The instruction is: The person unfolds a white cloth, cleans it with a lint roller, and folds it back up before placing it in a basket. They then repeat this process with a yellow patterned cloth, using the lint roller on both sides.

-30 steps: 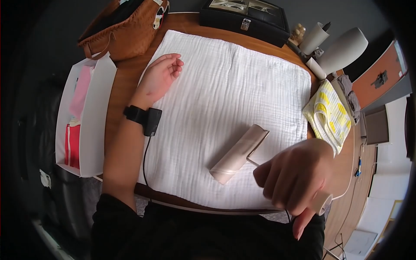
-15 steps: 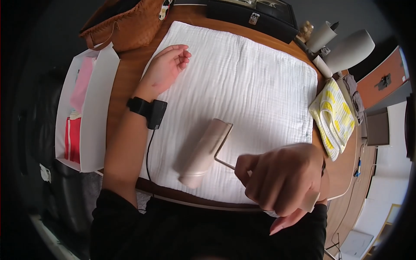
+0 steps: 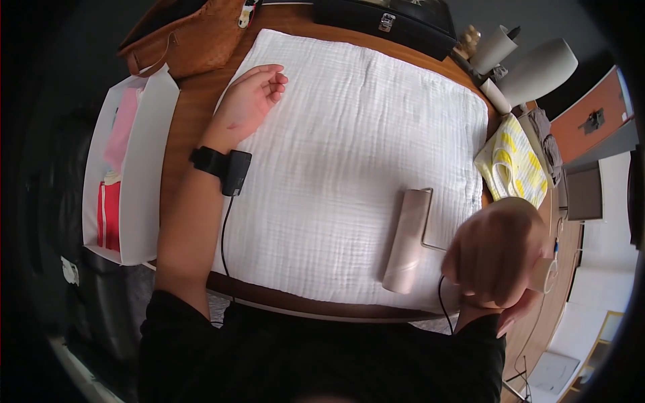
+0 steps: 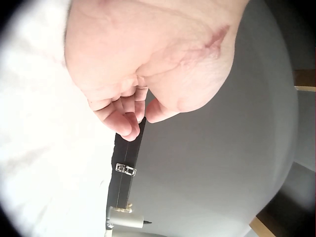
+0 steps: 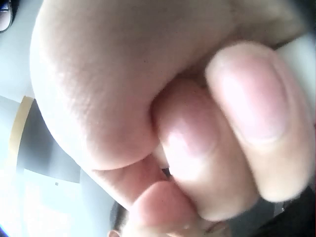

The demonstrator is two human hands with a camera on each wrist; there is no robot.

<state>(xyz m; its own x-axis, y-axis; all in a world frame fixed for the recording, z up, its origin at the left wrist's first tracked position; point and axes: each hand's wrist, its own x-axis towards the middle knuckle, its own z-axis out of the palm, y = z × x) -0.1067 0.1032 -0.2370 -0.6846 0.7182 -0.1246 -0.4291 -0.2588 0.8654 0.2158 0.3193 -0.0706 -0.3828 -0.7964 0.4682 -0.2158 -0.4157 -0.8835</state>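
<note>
In the head view the right hand [image 3: 497, 254] grips the handle [image 3: 543, 275] of a lint roller, its fingers curled round it; the right wrist view shows the curled fingers [image 5: 197, 133] close up. The pale roller [image 3: 406, 242] lies over the lower right part of a white cloth [image 3: 336, 134], left of that hand, joined to it by a bent metal rod. At the cloth's upper left edge rests the left hand [image 3: 254, 101], palm sideways, its fingers loosely bent and holding nothing. The left wrist view shows this hand [image 4: 148, 59] beside the cloth [image 4: 49, 148].
A white box [image 3: 144, 181] with folded pink and red cloths stands at the left, a brown bag [image 3: 201, 40] behind it. At the back are a black case [image 3: 383, 30] and a white vase [image 3: 541, 74]. A yellow-patterned cloth [image 3: 514, 164] lies right. Cables hang from both wrists.
The right hand and roller first moved left across the cloth, then back right, with the roller now standing more upright in view. The left hand stays at the cloth's edge.
</note>
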